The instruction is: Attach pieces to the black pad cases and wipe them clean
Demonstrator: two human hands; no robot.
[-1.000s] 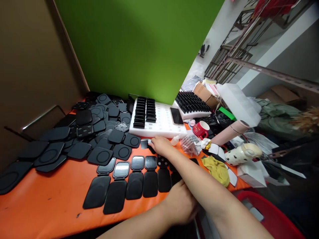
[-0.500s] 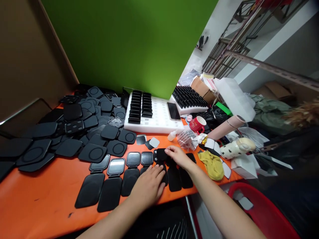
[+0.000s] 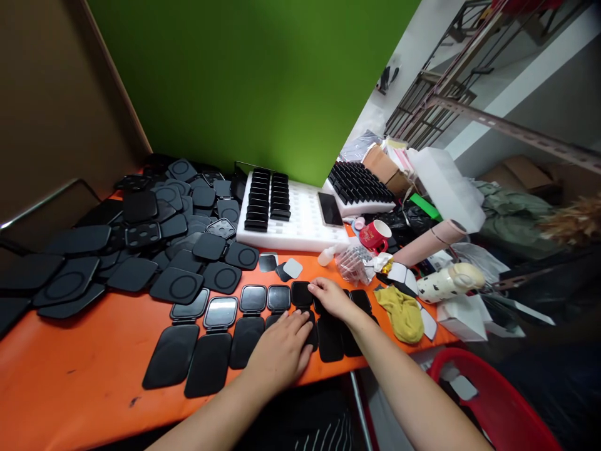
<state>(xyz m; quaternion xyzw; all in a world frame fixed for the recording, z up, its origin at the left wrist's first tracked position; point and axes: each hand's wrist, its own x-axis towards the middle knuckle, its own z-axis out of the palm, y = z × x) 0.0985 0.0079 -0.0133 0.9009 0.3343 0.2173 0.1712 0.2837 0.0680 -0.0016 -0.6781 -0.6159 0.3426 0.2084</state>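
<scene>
On the orange desk point(image 3: 98, 369), the black square plastic-looking panel point(image 3: 300, 295) seems light, stiff; hold edges. Left hand point(image 3: 282, 347): flat, empty; right hand point(image 3: 331, 297): closure indeterminate.

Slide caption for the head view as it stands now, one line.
Over an orange table, the left hand lies across black hinged panels while the right hand touches a square flap.

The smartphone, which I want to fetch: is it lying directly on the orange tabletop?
No, the smartphone lies on the white foam tray, right of two rows of black pieces.
</scene>
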